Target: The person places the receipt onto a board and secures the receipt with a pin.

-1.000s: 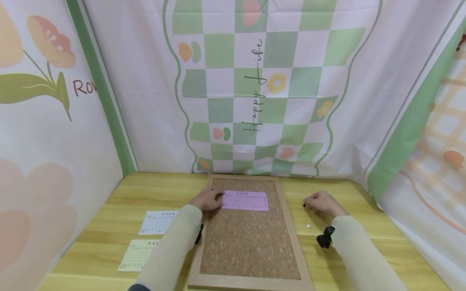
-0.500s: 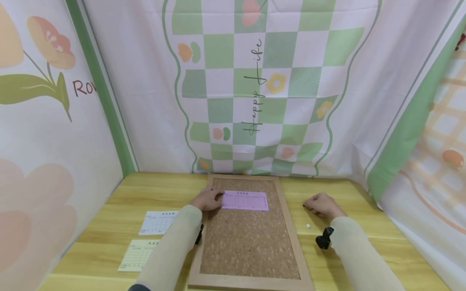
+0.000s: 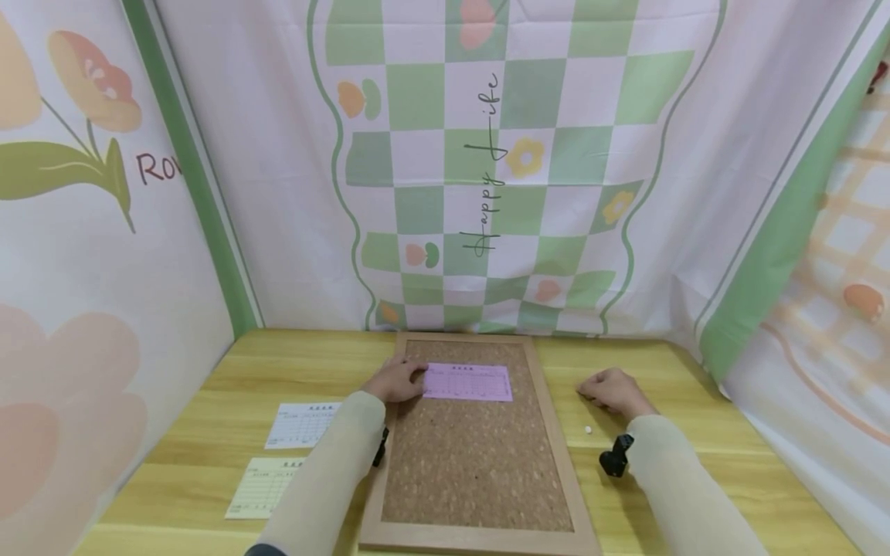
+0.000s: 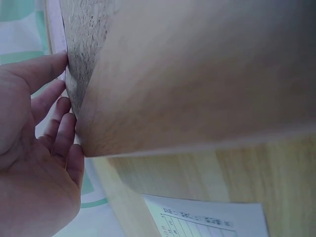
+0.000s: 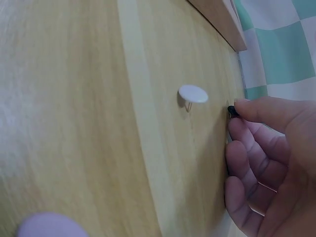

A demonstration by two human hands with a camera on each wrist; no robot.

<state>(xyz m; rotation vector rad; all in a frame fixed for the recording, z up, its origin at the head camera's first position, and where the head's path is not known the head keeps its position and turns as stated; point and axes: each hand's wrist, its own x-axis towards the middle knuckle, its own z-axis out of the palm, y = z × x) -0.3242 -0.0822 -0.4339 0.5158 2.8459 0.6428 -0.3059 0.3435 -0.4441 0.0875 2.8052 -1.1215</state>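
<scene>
A framed corkboard (image 3: 480,471) lies on the wooden table with a pink printed slip (image 3: 468,383) flat near its far end. My left hand (image 3: 398,381) rests over the board's left frame, its fingertips at the slip's left end. In the left wrist view its fingers (image 4: 49,69) reach fairly straight onto the board's edge. To the right of the board, my right hand (image 3: 613,391) is low over the table. Its thumb and forefinger pinch a small black thumbtack (image 5: 233,112). A white thumbtack (image 5: 193,94) lies nearby on the table, its metal prongs showing.
Left of the board are a white printed slip (image 3: 302,426) and a yellow one (image 3: 260,488), partly covered by the left sleeve. A blurred pale round thing (image 5: 52,227) shows at the right wrist view's lower corner. Printed curtains (image 3: 480,193) hang behind the table.
My right hand has shifted very slightly left, and the black thumbtack in it is now out of sight in the head view. The left hand keeps its place on the slip.
</scene>
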